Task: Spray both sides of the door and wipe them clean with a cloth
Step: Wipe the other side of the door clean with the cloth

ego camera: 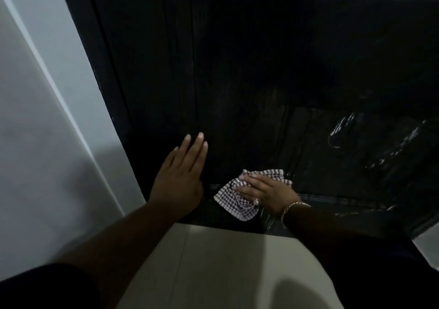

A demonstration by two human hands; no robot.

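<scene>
A dark panelled door (261, 71) fills the upper and middle view. Wet streaks shine on its lower right panel and along its top. My right hand (263, 190) presses a checked cloth (235, 204) flat against the bottom of the door, fingers straight and pointing left. My left hand (180, 175) lies flat on the door's left stile, fingers straight and pointing up, just left of the cloth. No spray bottle is in view.
A dark door frame (95, 71) runs down the left of the door, with a pale wall (35, 118) beside it. Light floor tiles (225, 261) lie below the door. A shadow falls on the floor at lower right.
</scene>
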